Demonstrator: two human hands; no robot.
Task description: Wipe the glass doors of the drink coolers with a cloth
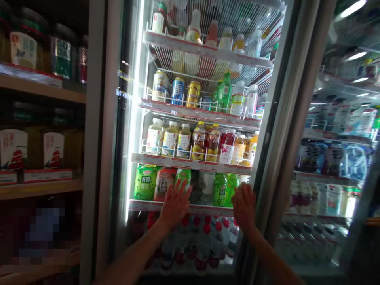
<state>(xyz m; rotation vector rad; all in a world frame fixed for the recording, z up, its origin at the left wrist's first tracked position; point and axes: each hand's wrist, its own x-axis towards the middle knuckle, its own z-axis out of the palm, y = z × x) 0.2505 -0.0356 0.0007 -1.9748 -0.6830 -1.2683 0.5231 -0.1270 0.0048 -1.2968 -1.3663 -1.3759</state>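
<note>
We see, in front of the drinks shelf [141, 205], our left hand [176, 202] with fingers spread and holding nothing, near the red drink [162, 183] on this shelf, and, before its right end, our right hand [245, 202] beside the green bottles [220, 190], fingers close together, their hold we cannot tell.

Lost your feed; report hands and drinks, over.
Left hand open, partly hiding green drink. Right hand near fridge frame. Other drinks shelved; hand contact unclear.
</note>
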